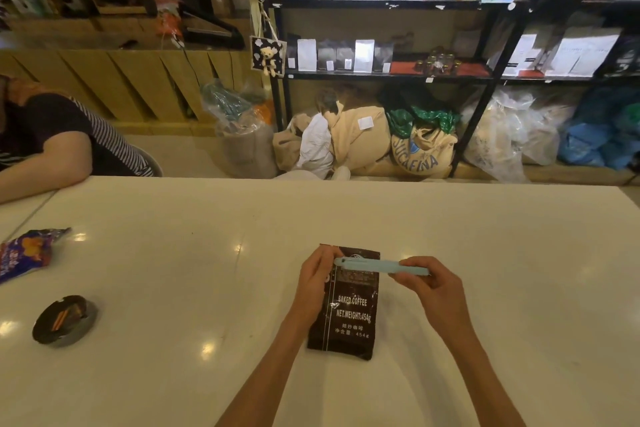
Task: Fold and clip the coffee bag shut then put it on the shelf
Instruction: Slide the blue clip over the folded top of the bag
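Coffee bag [349, 315]: dark brown, laid flat on the white surface [173, 374], long axis running near to far, base toward the wearer, top edge pointing away. Left hand [313, 282]: fingers closed on the bag's upper left edge. Clip [381, 266]: pale blue bar, lying crosswise over the bag's top, pinched at its right end by the right hand [434, 291]. Shelf [381, 74]: black, stocked with bags, beyond the surface.
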Demonstrator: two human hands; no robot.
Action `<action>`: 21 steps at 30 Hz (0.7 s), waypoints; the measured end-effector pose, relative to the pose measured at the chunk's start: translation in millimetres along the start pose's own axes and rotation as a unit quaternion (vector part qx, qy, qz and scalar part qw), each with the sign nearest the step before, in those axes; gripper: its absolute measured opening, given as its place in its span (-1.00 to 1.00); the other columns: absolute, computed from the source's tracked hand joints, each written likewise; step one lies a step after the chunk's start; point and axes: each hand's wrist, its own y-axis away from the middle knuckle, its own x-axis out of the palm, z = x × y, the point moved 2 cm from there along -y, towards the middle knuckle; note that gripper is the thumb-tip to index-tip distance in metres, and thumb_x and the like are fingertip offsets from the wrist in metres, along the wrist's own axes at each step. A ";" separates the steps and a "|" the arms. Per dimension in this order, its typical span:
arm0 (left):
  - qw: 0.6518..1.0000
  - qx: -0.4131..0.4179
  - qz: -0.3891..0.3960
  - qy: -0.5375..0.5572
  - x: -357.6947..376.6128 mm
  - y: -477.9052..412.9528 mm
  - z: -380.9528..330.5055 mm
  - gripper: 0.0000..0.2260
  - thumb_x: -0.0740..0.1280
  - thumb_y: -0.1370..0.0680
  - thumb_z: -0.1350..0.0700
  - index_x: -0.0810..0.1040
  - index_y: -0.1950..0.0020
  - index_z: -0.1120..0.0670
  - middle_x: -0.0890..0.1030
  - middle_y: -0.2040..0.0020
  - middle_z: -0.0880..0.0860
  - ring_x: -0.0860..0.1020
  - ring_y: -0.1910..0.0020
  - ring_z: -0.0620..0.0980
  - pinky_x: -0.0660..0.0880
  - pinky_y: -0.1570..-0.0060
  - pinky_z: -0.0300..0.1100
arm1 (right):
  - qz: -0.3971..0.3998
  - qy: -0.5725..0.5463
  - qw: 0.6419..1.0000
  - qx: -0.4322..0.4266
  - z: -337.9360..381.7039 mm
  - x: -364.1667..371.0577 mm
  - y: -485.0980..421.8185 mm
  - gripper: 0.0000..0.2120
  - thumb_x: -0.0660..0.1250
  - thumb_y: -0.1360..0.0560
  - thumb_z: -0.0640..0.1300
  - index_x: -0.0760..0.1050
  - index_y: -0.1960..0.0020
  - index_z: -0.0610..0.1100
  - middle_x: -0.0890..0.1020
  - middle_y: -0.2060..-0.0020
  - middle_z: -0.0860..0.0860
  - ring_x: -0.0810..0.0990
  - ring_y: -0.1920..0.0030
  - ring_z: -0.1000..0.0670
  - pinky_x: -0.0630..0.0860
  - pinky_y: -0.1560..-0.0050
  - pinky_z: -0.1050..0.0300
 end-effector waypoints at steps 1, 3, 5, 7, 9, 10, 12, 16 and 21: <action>1.000 0.005 0.009 -0.009 1.2 -1.2 -1.7 -0.69 0.13 -0.67 0.05 0.45 0.04 0.30 0.56 0.18 -0.02 0.56 0.21 -0.08 0.55 0.23 -0.22 | 0.008 0.014 1.000 -0.005 -2.9 3.8 -0.3 -0.79 0.50 -0.39 -0.29 0.65 0.13 0.02 0.71 0.13 -0.01 0.68 0.06 -0.08 0.64 -0.01 -0.04; 1.000 0.001 0.023 -0.017 2.9 -3.1 -3.9 -0.68 0.14 -0.66 0.04 0.44 0.07 0.29 0.54 0.24 -0.08 0.53 0.29 -0.16 0.50 0.29 -0.32 | 0.011 0.010 1.000 -0.005 -6.6 9.5 -0.3 -0.80 0.50 -0.38 -0.28 0.66 0.15 0.01 0.71 0.14 0.01 0.68 0.07 -0.06 0.65 0.01 -0.02; 1.000 -0.011 0.026 -0.009 1.1 -4.3 -3.4 -0.70 0.14 -0.65 0.04 0.45 0.08 0.26 0.54 0.23 -0.07 0.53 0.29 -0.16 0.50 0.29 -0.32 | 0.007 -0.017 1.000 0.007 -6.2 13.6 1.0 -0.81 0.50 -0.37 -0.31 0.66 0.16 -0.04 0.71 0.16 0.01 0.68 0.08 -0.05 0.66 0.06 0.07; 0.999 -0.028 0.022 0.010 -2.7 -6.3 -0.4 -0.73 0.15 -0.65 0.07 0.47 0.08 0.24 0.54 0.21 -0.04 0.55 0.26 -0.15 0.51 0.28 -0.31 | 0.007 -0.055 0.998 0.029 -8.6 14.6 2.7 -0.82 0.51 -0.37 -0.33 0.67 0.17 -0.07 0.71 0.14 -0.03 0.69 0.06 -0.06 0.66 0.06 0.05; 0.998 -0.042 0.030 0.024 -4.2 -8.3 0.7 -0.77 0.17 -0.63 0.08 0.48 0.09 0.20 0.55 0.19 -0.02 0.56 0.24 -0.13 0.52 0.27 -0.28 | 0.008 -0.078 0.996 0.046 -12.0 13.7 4.5 -0.86 0.50 -0.38 -0.34 0.66 0.14 -0.13 0.71 0.12 -0.06 0.70 0.04 -0.08 0.67 0.05 0.01; 0.998 -0.049 0.035 0.026 -4.0 -9.5 0.7 -0.78 0.18 -0.62 0.06 0.48 0.10 0.18 0.55 0.18 -0.01 0.55 0.24 -0.12 0.51 0.26 -0.27 | 0.007 -0.085 0.995 0.052 -13.5 12.8 4.9 -0.88 0.48 -0.39 -0.34 0.65 0.11 -0.17 0.71 0.11 -0.07 0.71 0.03 -0.09 0.67 0.04 0.00; 0.997 -0.061 0.043 0.025 -2.4 -10.6 -0.5 -0.76 0.19 -0.63 0.04 0.49 0.11 0.16 0.54 0.21 -0.03 0.52 0.25 -0.12 0.49 0.27 -0.29 | 0.005 -0.100 0.993 0.065 -15.4 11.0 5.9 -0.89 0.45 -0.43 -0.35 0.63 0.06 -0.23 0.72 0.09 -0.10 0.71 0.02 -0.11 0.67 0.04 0.04; 0.998 -0.052 0.013 -0.029 0.6 -13.6 -2.8 -0.73 0.14 -0.69 0.13 0.52 0.14 0.13 0.54 0.26 -0.08 0.50 0.26 -0.14 0.46 0.22 -0.30 | 0.049 -0.064 0.995 0.065 -14.4 8.3 8.4 -0.88 0.47 -0.41 -0.34 0.66 0.10 -0.17 0.73 0.05 -0.02 0.70 0.02 -0.01 0.64 0.07 0.19; 0.998 -0.031 0.014 -0.056 1.9 -7.4 -2.7 -0.78 0.17 -0.67 0.18 0.57 0.08 0.13 0.59 0.15 -0.01 0.57 0.15 -0.10 0.53 0.15 -0.24 | 0.014 -0.040 0.999 0.019 -0.3 -25.0 14.1 -0.82 0.48 -0.34 -0.43 0.67 0.17 -0.19 0.75 0.10 0.01 0.70 0.13 0.09 0.60 0.11 0.34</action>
